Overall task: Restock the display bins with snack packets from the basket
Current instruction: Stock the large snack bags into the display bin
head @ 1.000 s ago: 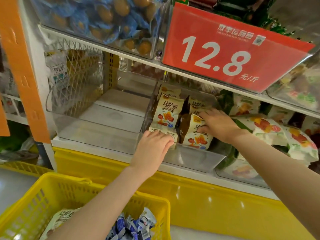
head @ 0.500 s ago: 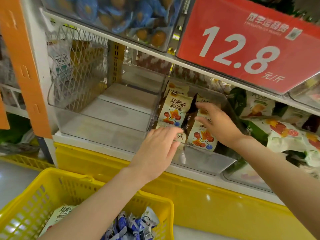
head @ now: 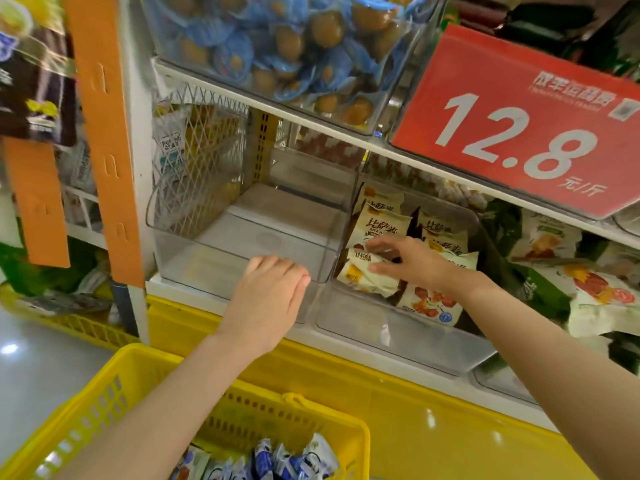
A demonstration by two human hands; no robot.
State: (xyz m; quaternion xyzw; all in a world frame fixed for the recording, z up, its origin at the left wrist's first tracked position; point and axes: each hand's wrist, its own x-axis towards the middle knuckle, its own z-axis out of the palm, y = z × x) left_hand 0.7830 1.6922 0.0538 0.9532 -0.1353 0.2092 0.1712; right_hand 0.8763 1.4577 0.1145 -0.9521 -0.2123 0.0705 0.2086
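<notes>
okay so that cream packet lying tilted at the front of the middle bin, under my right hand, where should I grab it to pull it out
Probably pinch the cream packet by its upper crimped edge, coming from above and the front. It lies tilted on the other packets in the clear bin, whose open top leaves that edge free; your right hand already rests there. The lower end sits behind the bin's front wall.

Two hands: left hand (head: 265, 299), right hand (head: 414, 263). One yellow basket (head: 114, 393) at 6 o'clock. One red price sign (head: 519, 123) at 2 o'clock. Roughly six cream snack packets (head: 379, 225) in one clear bin (head: 398, 337).

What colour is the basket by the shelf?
Bright yellow basket, clearest in the head view.
</notes>
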